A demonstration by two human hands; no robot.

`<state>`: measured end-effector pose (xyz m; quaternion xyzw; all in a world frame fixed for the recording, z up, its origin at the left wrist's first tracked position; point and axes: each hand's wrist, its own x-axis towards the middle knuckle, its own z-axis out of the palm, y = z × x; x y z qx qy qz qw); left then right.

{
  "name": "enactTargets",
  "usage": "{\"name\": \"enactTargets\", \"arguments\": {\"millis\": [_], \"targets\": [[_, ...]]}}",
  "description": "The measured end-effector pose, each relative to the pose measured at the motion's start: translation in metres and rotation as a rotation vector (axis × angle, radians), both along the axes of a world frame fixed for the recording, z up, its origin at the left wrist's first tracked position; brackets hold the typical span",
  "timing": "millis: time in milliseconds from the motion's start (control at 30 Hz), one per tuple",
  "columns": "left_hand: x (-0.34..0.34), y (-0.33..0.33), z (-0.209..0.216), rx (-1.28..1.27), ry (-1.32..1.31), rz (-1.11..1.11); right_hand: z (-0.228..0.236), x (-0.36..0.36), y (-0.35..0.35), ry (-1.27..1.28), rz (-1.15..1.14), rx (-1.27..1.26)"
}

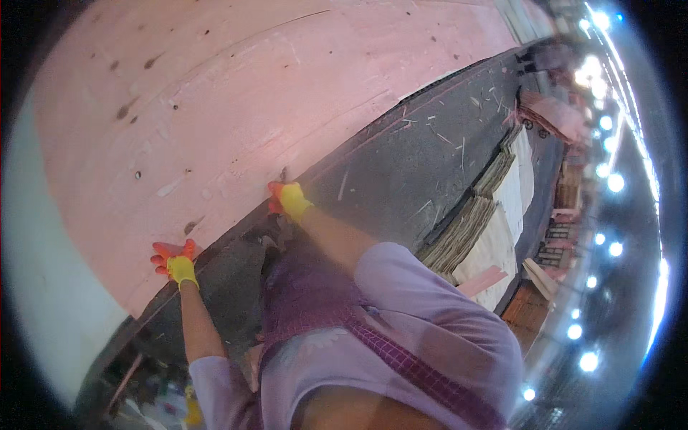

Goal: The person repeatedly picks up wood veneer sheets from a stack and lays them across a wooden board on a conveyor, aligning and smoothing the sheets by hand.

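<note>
A broad, pinkish wood veneer sheet (236,107) with dark knots fills the upper left, lying flat. My left hand (174,261), in an orange-red glove with a yellow back and cuff, rests at the sheet's near edge with its fingers spread. Farther along that edge to the right, my right hand (288,199) wears the same kind of glove. Its fingers are bent around the edge and seem to grip it; the fingertips are partly hidden.
A dark floor (401,165) strewn with wood splinters runs along the sheet's right side. Stacked veneer sheets (466,229) stand to my right, with another pile (552,115) farther off. Bright lamps line the far right. Cluttered, blurred items lie at the lower left.
</note>
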<state>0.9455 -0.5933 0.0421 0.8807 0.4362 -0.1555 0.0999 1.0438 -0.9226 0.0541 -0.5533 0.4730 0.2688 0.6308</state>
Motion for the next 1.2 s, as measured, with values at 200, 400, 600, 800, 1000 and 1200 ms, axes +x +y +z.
{"name": "enactTargets", "arguments": {"millis": [200, 400, 600, 800, 1000, 1200], "targets": [[0.005, -0.002, 0.001, 0.069, 0.059, -0.068, 0.010, -0.001, -0.019, -0.037, 0.157, 0.069], [0.012, -0.007, 0.010, 0.024, 0.122, -0.012, 0.008, -0.012, -0.020, -0.083, -0.014, 0.162], [-0.001, 0.018, 0.015, -0.152, -0.043, -0.172, -0.012, -0.023, -0.017, -0.137, -0.031, 0.175], [-0.035, 0.011, 0.067, -0.301, -0.524, -0.871, 0.021, -0.024, -0.009, -0.168, -0.086, 0.142], [-0.027, 0.011, 0.082, -0.087, -0.356, -0.840, 0.064, -0.010, -0.028, -0.211, 0.621, -0.150], [-0.005, 0.033, 0.119, -0.249, -0.367, -1.101, 0.069, -0.015, -0.082, -0.378, -0.141, 0.039]]}}
